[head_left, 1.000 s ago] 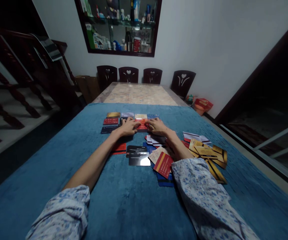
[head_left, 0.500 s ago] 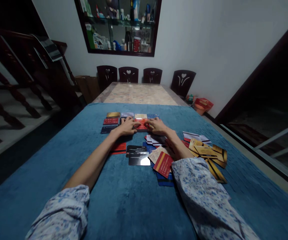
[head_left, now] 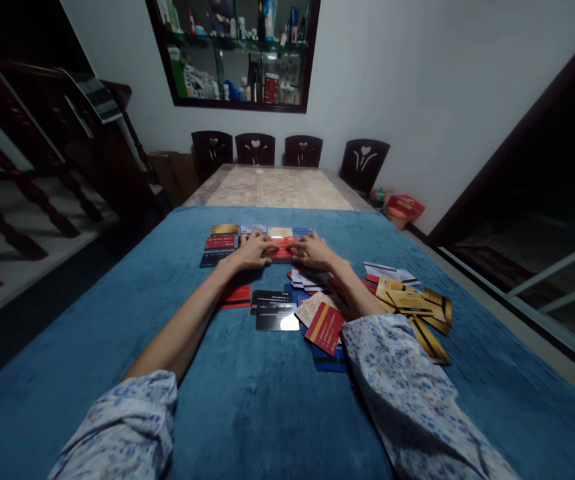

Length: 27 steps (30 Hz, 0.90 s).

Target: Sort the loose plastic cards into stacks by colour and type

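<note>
My left hand [head_left: 253,253] and my right hand [head_left: 313,253] press on a bright red card [head_left: 282,249] from its two sides, fingers curled at its edges. The card lies flat in a grid of cards. Behind it are a gold card [head_left: 224,229], a pale card [head_left: 253,229], a cream card [head_left: 280,231] and a blue card [head_left: 303,232]. Left of my left hand lie a dark red card [head_left: 220,243] and a dark navy card [head_left: 213,259]. My hands hide some cards of the grid.
Nearer me are an orange-red card [head_left: 236,297], black cards [head_left: 277,317] and a mixed pile topped by a red striped card [head_left: 324,328]. Gold cards [head_left: 414,305] spread at the right, beside white cards [head_left: 390,272]. Everything rests on a blue cloth [head_left: 247,413].
The view has shifted very slightly. Both hands stay at the red card, with only slight finger movement.
</note>
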### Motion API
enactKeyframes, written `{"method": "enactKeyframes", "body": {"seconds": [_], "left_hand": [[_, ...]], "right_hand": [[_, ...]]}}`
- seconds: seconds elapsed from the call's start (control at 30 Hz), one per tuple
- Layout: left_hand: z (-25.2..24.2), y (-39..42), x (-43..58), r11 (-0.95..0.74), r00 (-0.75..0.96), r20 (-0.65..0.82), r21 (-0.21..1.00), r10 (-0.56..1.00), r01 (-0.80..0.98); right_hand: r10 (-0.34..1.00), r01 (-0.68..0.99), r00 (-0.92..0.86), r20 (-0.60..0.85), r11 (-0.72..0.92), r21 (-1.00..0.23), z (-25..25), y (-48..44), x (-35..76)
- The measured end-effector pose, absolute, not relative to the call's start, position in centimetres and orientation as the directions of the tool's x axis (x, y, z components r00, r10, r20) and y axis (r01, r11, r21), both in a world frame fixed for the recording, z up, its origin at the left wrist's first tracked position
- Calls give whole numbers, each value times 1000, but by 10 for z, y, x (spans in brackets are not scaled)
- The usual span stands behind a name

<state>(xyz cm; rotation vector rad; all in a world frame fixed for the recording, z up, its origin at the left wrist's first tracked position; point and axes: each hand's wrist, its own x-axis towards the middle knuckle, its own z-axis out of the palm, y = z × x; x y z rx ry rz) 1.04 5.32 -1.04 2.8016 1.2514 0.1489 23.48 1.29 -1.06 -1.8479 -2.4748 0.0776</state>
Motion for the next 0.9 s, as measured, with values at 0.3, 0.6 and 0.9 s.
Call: {"method": "enactKeyframes", "body": {"seconds": [0.3,0.6,0.9], "left_hand": [[-15,58,11,-673,668,85,133,739,728],[-18,58,13,-679,668,120,161,734,716],[-21,58,13,-689,673,146,149,725,710]], "right_hand": [[957,955,-289,20,290,-66,-11,11,233],[952,951,-303,31,304,-57,-14,12,233],[943,944,-326,59,328,-29,-15,12,233]]}}
